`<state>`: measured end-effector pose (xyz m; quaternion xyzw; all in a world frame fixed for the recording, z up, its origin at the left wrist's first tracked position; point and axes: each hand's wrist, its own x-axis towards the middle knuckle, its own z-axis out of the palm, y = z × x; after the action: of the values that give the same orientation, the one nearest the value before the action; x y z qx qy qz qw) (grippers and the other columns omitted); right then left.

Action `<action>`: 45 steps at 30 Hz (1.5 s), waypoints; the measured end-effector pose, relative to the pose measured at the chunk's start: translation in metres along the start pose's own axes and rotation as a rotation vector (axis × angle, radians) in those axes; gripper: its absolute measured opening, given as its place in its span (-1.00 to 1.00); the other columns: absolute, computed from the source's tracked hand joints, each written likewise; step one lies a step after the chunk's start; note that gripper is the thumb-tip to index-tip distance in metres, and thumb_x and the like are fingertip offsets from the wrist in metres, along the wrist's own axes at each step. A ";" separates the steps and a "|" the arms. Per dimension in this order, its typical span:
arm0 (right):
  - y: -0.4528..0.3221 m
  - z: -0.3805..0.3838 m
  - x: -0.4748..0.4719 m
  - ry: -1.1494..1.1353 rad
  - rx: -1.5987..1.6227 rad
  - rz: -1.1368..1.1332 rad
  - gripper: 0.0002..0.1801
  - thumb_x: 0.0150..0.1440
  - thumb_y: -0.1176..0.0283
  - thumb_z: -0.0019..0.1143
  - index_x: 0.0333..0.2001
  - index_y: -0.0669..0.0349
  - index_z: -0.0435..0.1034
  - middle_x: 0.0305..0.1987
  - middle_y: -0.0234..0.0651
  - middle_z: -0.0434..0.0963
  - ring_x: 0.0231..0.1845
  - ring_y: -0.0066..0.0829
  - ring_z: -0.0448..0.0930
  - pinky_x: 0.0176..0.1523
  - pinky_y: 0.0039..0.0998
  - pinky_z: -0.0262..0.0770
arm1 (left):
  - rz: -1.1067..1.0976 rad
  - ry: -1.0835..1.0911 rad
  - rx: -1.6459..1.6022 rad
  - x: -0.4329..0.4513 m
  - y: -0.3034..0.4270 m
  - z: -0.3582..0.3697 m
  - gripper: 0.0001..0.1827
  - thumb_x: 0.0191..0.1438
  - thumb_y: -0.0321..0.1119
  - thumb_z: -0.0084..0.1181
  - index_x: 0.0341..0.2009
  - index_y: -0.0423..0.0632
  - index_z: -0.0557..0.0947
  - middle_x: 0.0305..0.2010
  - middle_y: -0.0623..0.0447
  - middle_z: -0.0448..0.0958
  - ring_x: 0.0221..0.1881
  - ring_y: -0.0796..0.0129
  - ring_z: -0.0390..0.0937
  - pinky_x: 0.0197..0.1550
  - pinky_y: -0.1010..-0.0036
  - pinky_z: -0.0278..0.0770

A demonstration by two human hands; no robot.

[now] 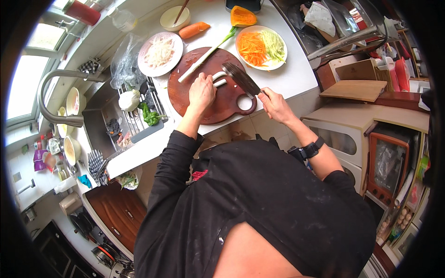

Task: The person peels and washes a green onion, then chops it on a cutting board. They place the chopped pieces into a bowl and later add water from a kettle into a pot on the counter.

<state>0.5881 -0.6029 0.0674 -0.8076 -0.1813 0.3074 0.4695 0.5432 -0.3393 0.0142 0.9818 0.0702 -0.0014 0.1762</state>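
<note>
My left hand [201, 91] presses down on short white lengths of scallion or leek stalk [219, 82] on a round wooden cutting board [222, 111]. In my right hand [277, 106] is the handle of a dark-bladed kitchen knife [241, 78]. Its blade slants over the board, with the tip close to the cut ends. Farther back, a long stalk with a green top [205, 62] lies across the board and past its edge. Small white bits lie near the blade.
Behind the board are a plate of white shreds [160, 54], a carrot [194, 30], a pumpkin piece [243, 16], and a plate with carrot shreds [252, 48] and pale green shreds [273, 45]. Left, an onion-like white bulb [129, 100] and green pepper [150, 114] rest on the sink rack.
</note>
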 end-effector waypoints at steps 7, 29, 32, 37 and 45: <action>0.012 0.000 -0.003 0.003 0.025 0.010 -0.55 0.30 0.06 -0.19 -0.11 0.29 0.30 -0.73 -0.46 0.31 -0.79 -0.65 0.34 -0.68 -0.56 0.25 | 0.342 0.104 0.057 0.005 -0.004 0.006 -0.68 -0.02 -0.47 0.05 -0.10 -0.03 0.57 -0.11 0.00 0.45 -0.10 0.12 0.42 -0.04 0.31 0.45; -0.046 -0.015 0.047 -0.275 -0.374 -0.097 -0.62 0.28 0.13 -0.20 -0.21 0.28 0.29 -0.46 0.10 0.47 -0.32 0.17 0.48 -0.30 -0.06 0.33 | 0.231 0.392 -0.102 -0.013 -0.004 0.034 -0.80 -0.02 -0.39 0.12 -0.24 -0.04 0.61 -0.16 0.12 0.51 -0.10 0.26 0.46 -0.11 0.46 0.49; -0.047 -0.012 0.053 -0.279 -0.408 -0.093 -0.64 0.28 0.14 -0.20 -0.23 0.27 0.27 -0.46 0.12 0.47 -0.32 0.17 0.48 -0.30 -0.04 0.33 | 0.224 0.375 -0.106 -0.012 -0.004 0.033 -0.81 -0.02 -0.39 0.12 -0.24 -0.04 0.61 -0.16 0.13 0.51 -0.10 0.27 0.46 -0.11 0.45 0.49; -0.033 0.014 0.062 -0.203 -0.535 -0.162 -0.66 0.26 0.12 -0.16 -0.26 0.22 0.24 -0.49 0.08 0.49 -0.36 0.17 0.50 -0.33 0.02 0.36 | 0.193 0.353 -0.116 -0.014 -0.003 0.031 -0.80 -0.02 -0.39 0.12 -0.23 -0.04 0.62 -0.16 0.14 0.51 -0.10 0.28 0.46 -0.11 0.45 0.49; -0.001 0.028 0.059 -0.020 -0.312 -0.198 -0.69 0.25 0.16 -0.12 -0.16 0.18 0.29 -0.52 0.06 0.48 -0.41 0.14 0.51 -0.40 -0.02 0.35 | 0.181 0.541 -0.132 -0.016 -0.001 0.032 -0.81 -0.07 -0.40 0.19 -0.28 -0.05 0.60 -0.24 0.09 0.48 -0.17 0.22 0.44 -0.17 0.39 0.47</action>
<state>0.6136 -0.5502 0.0382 -0.8458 -0.3102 0.2356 0.3646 0.5281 -0.3515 -0.0158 0.9352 0.0266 0.2808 0.2139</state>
